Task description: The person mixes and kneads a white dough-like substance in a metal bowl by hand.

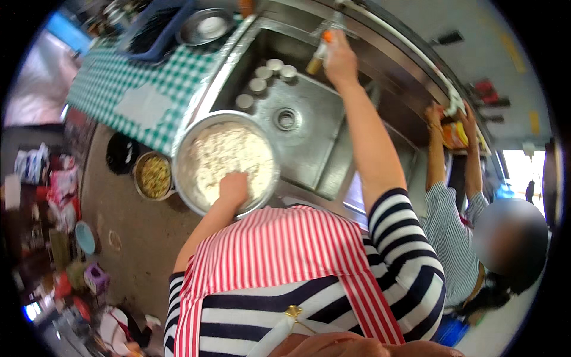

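Observation:
My left hand is down in a large metal bowl of lumpy, pale floury mixture. Its fingers are sunk in the mixture and hidden. The bowl stands at the near left of the sink, close against my apron. Stretched out over the far side of the sink, my right hand has its fingers closed at a slim tap-like fitting with an orange piece and a tan lower end. Its exact kind is hard to make out.
Several small round pale-topped pieces stand in the metal sink. A checked cloth covers the counter at left, with a blue basket and metal basin. Lower left is a pot of chopped food. Another person works at right.

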{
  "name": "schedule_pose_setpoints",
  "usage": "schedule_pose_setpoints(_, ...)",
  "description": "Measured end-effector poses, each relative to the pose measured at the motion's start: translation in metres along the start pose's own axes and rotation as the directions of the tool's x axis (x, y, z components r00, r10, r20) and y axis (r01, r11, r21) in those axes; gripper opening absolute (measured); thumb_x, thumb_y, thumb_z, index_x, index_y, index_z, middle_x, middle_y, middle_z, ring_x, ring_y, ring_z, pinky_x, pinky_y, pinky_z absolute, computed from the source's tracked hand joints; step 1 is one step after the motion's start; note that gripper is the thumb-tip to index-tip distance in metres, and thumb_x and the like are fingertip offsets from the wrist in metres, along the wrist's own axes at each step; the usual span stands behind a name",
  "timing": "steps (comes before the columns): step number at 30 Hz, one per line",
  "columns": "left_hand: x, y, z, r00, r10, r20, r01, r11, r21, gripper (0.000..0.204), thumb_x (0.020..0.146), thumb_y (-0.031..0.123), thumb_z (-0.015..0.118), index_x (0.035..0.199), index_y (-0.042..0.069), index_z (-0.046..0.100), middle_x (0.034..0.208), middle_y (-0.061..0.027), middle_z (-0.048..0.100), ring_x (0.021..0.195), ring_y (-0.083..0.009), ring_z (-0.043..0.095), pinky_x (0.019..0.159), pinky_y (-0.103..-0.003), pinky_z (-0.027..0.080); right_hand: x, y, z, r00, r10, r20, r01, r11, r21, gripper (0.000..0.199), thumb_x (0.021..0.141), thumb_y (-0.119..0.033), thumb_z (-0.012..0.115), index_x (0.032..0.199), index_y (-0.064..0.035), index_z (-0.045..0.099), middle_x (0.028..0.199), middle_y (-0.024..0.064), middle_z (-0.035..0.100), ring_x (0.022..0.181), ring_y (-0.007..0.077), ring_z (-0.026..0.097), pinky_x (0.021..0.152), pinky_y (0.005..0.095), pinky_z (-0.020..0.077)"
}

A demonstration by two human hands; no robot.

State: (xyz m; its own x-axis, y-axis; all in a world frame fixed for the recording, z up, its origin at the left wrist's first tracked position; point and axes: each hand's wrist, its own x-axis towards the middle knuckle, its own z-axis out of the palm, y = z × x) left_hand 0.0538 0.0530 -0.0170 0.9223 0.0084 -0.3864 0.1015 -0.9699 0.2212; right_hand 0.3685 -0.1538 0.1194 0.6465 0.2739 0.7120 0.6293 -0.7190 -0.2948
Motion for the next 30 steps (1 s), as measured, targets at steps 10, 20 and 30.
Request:
schedule_pose_setpoints(10, -0.003, 0.002, -0.006, 0.998, 0.023, -0.052, -0.024, 0.999, -0.022, 0.019, 0.072, 0.01, 0.053, 0.089, 0.007, 0.061, 0.084, -0.0141, 0.062, 0.082, -0.0309, 0.061, 0.067, -0.04, 0.05, -0.015, -0.009, -0.008, 0.938, 0.323, 0.126, -0.344, 0.912, 0.225, 0.065, 0.086, -0.022, 0.054, 0.135, 0.0039, 0.021, 0.13, 0.0233, 0.041, 0.118, 0.0327, 0.045, 0.097, 0.0358, 0.0352)
schedule_pose_setpoints(20, -0.001, 0.014, -0.012, 1.0, 0.005, -0.03, -0.009, 0.992, -0.123, 0.021, 0.067, 0.01, 0.058, 0.087, 0.005, 0.061, 0.083, -0.0161, 0.061, 0.081, -0.032, 0.06, 0.068, -0.042, 0.049, -0.246, -0.145, 0.005, -0.14, 0.105, 0.985, -0.971, -0.209, -0.116, 0.049, 0.069, -0.016, 0.067, 0.111, 0.0038, 0.049, 0.083, 0.0138, 0.061, 0.057, 0.0205, 0.06, 0.04, 0.0309, 0.0461)
schedule_pose_setpoints(30, 0.112, 0.028, -0.062, 0.921, 0.379, 0.09, -0.389, 0.875, 0.288, 0.019, 0.067, 0.013, 0.059, 0.085, 0.014, 0.065, 0.08, -0.0076, 0.063, 0.076, -0.0243, 0.063, 0.065, -0.038, 0.047, -0.209, -0.073, -0.019, -0.048, 0.251, 0.967, -0.992, -0.123, -0.017, 0.037, 0.061, -0.004, 0.056, 0.097, 0.0032, 0.055, 0.07, 0.0116, 0.059, 0.052, 0.0218, 0.058, 0.036, 0.0327, 0.0462)
